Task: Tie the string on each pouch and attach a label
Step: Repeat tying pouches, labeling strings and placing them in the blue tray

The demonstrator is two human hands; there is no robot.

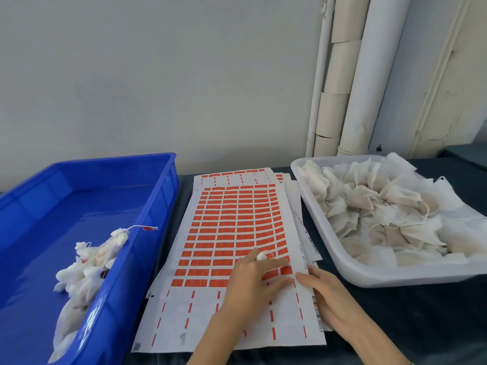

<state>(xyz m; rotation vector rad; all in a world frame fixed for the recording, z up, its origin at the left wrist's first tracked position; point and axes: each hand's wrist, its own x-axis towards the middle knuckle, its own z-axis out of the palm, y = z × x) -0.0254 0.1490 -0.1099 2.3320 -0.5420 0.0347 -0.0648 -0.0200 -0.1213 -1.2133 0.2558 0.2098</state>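
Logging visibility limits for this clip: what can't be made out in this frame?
Head view: print on the orange labels, too small and blurred.
Head view: white lump at the fingers of the left hand, blurred; pouch or wrap unclear.
Head view: whether those fingers pinch a label, hidden by the hand itself.
Head view: lower pouches in the blue bin, hidden by its near wall.

The person shows as a bare left hand (253, 283) and a bare right hand (326, 299), each on an uncovered forearm (210, 338) that reaches the view's lower edge, with a small white lump (261, 256), wrap or wad I cannot tell, at one left fingertip.
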